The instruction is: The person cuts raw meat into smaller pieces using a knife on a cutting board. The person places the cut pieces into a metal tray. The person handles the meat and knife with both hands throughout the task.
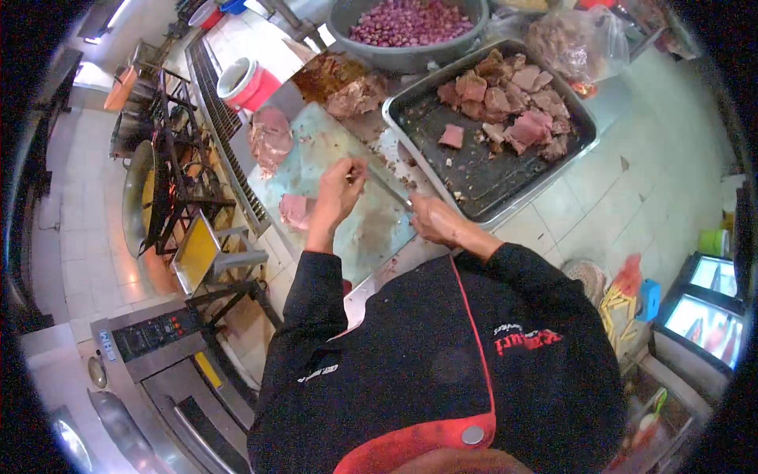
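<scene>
My right hand (435,219) grips the handle of a knife (391,188), its blade slanting up and left along the right edge of a pale green cutting board (370,243). Over the board, my left hand (343,183) is curled close to the blade's far end; whether its fingers pinch a scrap cannot be told. A cut block of cooked meat (294,210) lies left of my left wrist. Farther up sits a larger meat chunk (270,139) at the board's left edge. Another browned meat lump (355,96) rests past the far end.
To the right, a dark metal tray (503,183) holds several meat pieces (503,98). Behind stand a grey tub (355,50) of shallots (408,23) and a clear plastic bag (577,44) of food. On the left are a red bucket (260,89) and a wok (139,195) near flames.
</scene>
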